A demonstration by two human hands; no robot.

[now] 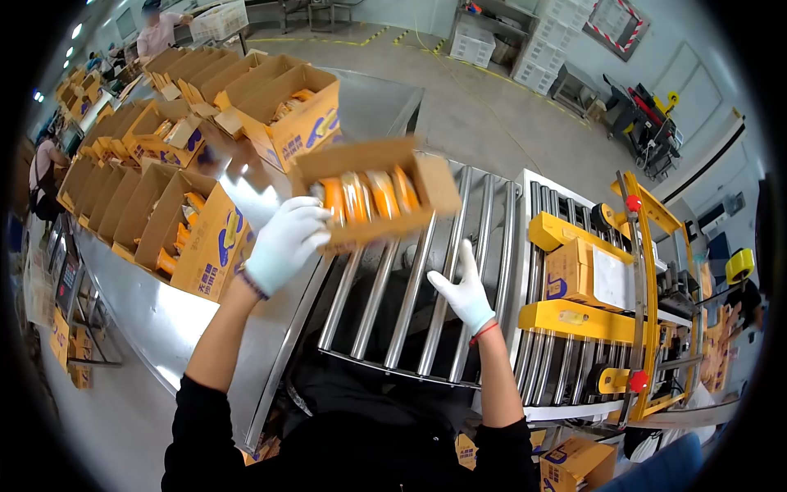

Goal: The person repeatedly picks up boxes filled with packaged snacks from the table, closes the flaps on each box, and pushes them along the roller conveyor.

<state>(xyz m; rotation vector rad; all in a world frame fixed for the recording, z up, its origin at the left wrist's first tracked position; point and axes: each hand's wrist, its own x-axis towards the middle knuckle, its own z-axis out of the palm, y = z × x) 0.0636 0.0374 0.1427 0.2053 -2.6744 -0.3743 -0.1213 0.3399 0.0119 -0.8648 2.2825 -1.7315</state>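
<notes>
An open cardboard box point(385, 234) with several orange-and-clear packets point(361, 197) in it is tilted towards me, over the left end of the roller conveyor point(402, 303). My left hand point(287, 238), in a white glove, grips the box at its left side; part of the thumb and fingers is hidden against the cardboard. The box is slightly blurred. Over the rollers, to the right of the box, my gloved right hand point(466, 297) is open and holds nothing, its thumb and fingers spread.
Rows of open filled boxes point(201, 246) stand on the metal table point(156, 279) at left. A closed box point(570, 271) sits between the yellow guides point(574, 321) of a machine at right. People point(160, 37) work in the far left background. White crates point(537, 70) are stacked behind.
</notes>
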